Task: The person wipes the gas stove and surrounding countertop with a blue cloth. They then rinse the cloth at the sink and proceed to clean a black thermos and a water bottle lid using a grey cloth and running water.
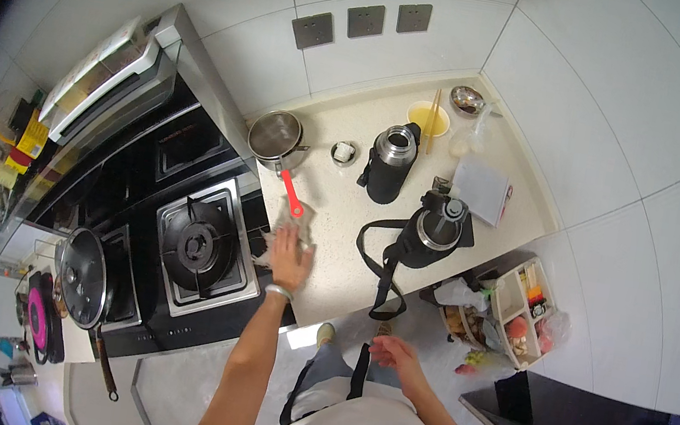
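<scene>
My left hand (291,261) lies palm down on a greyish cloth (299,222) at the counter's left edge, beside the gas stove. Just past the cloth, the red handle (291,193) belongs to a steel pan (274,135). My right hand (394,356) hangs in front of my body below the counter, fingers apart, with nothing seen in it. Farther in stand an uncapped steel bottle in a black sleeve (389,174) and a larger black-sleeved flask (432,236), whose strap (386,271) droops over the front edge. A small metal cup (343,153) holds something white.
Left is the gas burner (198,247), then a lidded frying pan (84,280). At the back stand a bowl of yellow liquid (417,113) with chopsticks (433,124) and a metal bowl (466,100). White sheets (479,187) lie right. A storage rack (515,298) adjoins the counter.
</scene>
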Demonstrator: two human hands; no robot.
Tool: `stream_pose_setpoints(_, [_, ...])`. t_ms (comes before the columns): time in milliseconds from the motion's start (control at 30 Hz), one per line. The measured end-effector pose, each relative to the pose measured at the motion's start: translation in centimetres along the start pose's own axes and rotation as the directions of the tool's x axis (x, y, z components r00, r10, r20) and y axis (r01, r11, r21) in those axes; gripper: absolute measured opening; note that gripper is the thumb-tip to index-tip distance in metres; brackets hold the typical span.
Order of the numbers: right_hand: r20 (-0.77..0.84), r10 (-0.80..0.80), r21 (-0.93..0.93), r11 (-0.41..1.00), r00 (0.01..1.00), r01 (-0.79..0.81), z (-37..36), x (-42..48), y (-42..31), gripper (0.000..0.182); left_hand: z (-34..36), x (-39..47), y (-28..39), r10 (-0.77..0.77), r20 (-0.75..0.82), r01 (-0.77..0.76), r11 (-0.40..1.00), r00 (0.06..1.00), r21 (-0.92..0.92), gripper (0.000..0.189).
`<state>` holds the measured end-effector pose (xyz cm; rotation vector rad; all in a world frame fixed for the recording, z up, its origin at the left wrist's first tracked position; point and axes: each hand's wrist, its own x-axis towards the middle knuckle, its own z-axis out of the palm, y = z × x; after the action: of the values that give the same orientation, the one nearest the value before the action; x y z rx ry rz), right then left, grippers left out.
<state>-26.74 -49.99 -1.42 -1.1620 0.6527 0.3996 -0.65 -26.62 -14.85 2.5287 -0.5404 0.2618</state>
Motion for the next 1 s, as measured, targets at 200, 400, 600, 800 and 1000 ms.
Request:
stream_pose_setpoints(200, [-0.074,0.07,0.153,0.987,0.995,-0.058,4.8,-0.3,2.7,0.038,-2.4,-12.4,5.6,0.333,0.39,-0.289,0.942,0.859,-0.169,0.045])
stream_pose_setpoints(400, [-0.112,-0.069,0.182,0.979,0.991,0.088,7.2,-0.3,3.4,0.034,-6.2,-6.5,1.9,0.223,0.175,-0.198,0.969,0.959,-0.15,0.042])
stream_pose_setpoints(600, [-0.169,-0.024,0.189,0.98,0.985,0.056,9.1,-0.7,4.3,0.031,-3.1,-3.4,-0.7,0.128,0.09,-0.126,0.992,0.988,-0.033,0.047])
stream_pose_setpoints(800, [-0.179,-0.031,0.195,0.979,0.983,0.067,9.3,-0.1,4.8,0.03,-6.1,-13.1,1.7,0.419,0.382,-0.227,0.861,0.824,-0.455,0.045])
stream_pose_setpoints(1000, [-0.116,-0.018,0.157,0.987,0.993,0.036,10.8,0.9,5.1,0.028,-10.3,-14.0,-0.8,0.313,0.355,-0.243,0.943,0.881,-0.227,0.048])
